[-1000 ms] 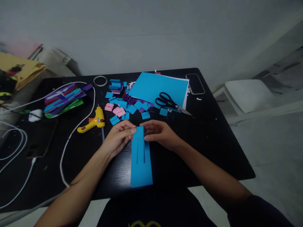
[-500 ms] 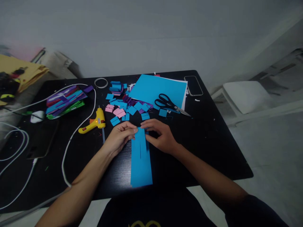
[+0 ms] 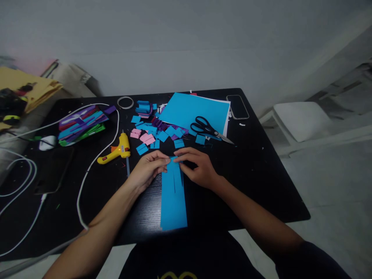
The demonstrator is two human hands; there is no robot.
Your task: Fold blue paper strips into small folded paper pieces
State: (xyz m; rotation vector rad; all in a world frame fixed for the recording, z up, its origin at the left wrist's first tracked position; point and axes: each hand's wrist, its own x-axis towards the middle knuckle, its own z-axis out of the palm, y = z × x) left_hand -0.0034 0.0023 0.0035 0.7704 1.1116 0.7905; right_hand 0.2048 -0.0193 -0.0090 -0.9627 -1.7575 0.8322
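A long blue paper strip (image 3: 173, 209) lies on the black table near its front edge, with dark slit-like lines along its upper half. My left hand (image 3: 151, 167) pinches the strip's far left corner between thumb and fingers. At the far right corner, my right hand (image 3: 197, 166) grips the paper with its thumb and fingertips. The paper between the hands looks layered or folded, though the fingers hide part of it. Just beyond my hands are small blue paper pieces (image 3: 179, 143) and pink paper pieces (image 3: 147, 138).
Black-handled scissors (image 3: 205, 128) rest on a large blue sheet (image 3: 194, 110). To the left lie a yellow glue gun (image 3: 117, 150), a white cable (image 3: 84, 182) and a bundle of coloured strips (image 3: 83, 124). A phone (image 3: 237, 107) sits at the back right, beside a tape ring (image 3: 125, 102) further left.
My fingers have shifted slightly at the strip's far end, and the paper's upper part has bent a little, its slit lines now slanting. The view has moved slightly.
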